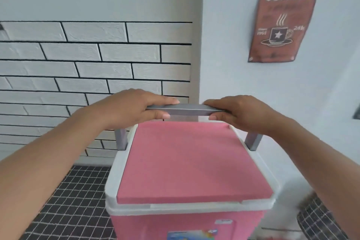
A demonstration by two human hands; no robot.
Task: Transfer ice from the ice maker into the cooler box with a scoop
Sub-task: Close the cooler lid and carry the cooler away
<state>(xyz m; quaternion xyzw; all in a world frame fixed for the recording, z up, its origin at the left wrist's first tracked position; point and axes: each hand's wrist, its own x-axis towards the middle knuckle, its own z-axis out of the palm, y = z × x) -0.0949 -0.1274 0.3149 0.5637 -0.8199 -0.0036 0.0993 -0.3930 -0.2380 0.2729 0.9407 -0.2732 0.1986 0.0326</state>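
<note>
Cooler box (187, 224) cut off by bottom edge; only its top part and lid in frame, contents hidden under the shut lid. Front sticker (191, 235) blurred and cropped, print unreadable. Grey handle (185, 109): both ends covered by left hand (134, 107) and right hand (241, 113). Coffee sign (282, 19): small print under "COFFEE" too blurred to read. Dark item at right edge (356, 112) cropped, can't tell what. Blurred grid-patterned thing bottom right (319, 220), unclear.

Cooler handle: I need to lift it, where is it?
Centre of the head view: the grey handle stands raised above the pink lid, gripped by left hand and right hand.
</note>
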